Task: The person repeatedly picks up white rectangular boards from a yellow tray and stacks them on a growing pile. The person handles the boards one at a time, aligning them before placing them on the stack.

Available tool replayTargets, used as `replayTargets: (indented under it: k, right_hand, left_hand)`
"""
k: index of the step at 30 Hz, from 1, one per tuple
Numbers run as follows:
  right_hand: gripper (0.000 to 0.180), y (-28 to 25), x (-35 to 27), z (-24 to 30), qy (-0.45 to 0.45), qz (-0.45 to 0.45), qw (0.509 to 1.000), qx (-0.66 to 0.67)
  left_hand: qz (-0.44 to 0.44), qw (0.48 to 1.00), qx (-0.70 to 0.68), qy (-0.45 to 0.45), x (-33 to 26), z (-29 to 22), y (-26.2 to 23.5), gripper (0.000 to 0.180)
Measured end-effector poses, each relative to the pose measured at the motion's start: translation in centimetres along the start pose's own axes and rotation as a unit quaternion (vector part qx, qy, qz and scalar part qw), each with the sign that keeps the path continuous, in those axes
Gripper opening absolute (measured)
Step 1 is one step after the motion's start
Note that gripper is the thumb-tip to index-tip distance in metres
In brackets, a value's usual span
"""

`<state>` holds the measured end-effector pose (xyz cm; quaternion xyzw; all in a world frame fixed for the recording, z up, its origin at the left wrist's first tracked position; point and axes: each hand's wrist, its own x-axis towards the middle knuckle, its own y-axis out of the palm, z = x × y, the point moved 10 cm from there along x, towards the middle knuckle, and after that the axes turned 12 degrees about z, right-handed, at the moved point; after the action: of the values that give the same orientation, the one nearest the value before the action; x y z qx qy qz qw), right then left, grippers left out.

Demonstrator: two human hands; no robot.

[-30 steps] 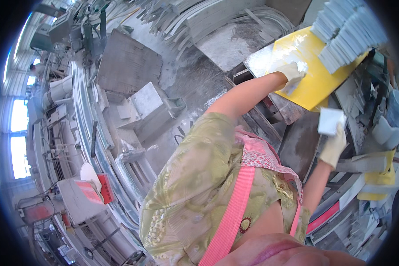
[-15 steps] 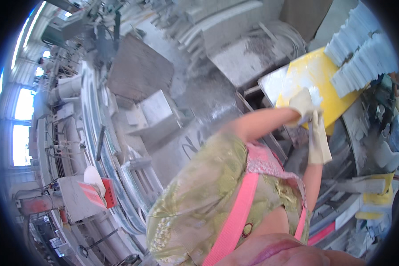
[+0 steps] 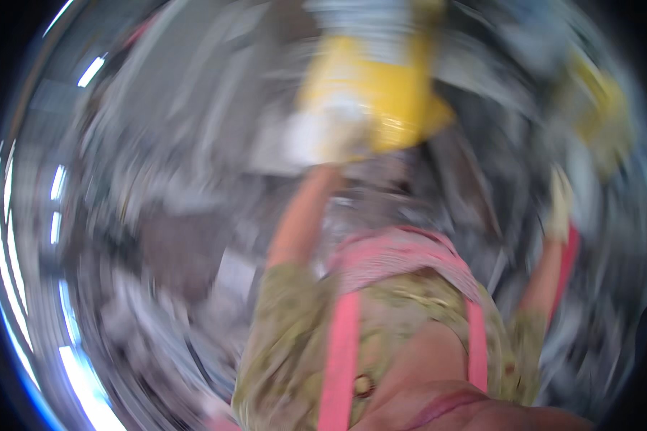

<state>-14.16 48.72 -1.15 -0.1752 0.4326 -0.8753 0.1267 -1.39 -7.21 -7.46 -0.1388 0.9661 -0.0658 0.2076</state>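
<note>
My left hand point(image 3: 345, 136), in a cream glove, reaches forward to the near edge of a yellow sheet point(image 3: 388, 90). A white patch point(image 3: 305, 138) lies beside that hand; motion smears its fingers, so their grip does not show. My right hand point(image 3: 559, 201), gloved too, is held out at the right, apart from the yellow sheet. Its fingers look stretched out, with nothing visible in them. Pale, ridged stacked pieces point(image 3: 377, 29) stand on the far part of the yellow sheet.
Beyond my right hand is another yellow thing point(image 3: 600, 100), blurred. A long red-pink strip point(image 3: 566, 269) runs beside my right forearm. A brown flat panel point(image 3: 176, 251) lies to the left. Much of the surroundings is smeared.
The view has swung round, bringing the yellow sheet toward the middle. My hands, close together before, are now apart: the right has moved out to the right, the left stays by the sheet.
</note>
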Motion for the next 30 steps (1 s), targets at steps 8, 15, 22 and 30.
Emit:
replayTargets:
  k: [8,15,22,30]
  right_hand:
    - [0.062,-7.8,-3.7,-19.8,0.285,-0.164,0.944,0.002]
    - [0.066,-4.8,3.6,-17.6,0.135,-0.092,0.987,0.000]
    - [0.076,-0.1,6.6,-24.1,0.165,0.048,0.820,-0.546]
    - [0.074,-0.5,-1.0,-22.7,0.160,0.035,0.855,-0.492]
  left_hand:
    - [-0.066,0.978,0.146,0.131,3.3,-3.5,-4.7,0.074]
    - [-0.088,0.976,0.183,0.080,0.3,-4.4,-3.5,0.079]
    - [-0.169,0.958,0.231,0.020,-1.9,-5.7,-2.5,0.089]
    - [-0.162,0.966,0.200,0.014,-2.1,-5.9,-2.2,0.089]
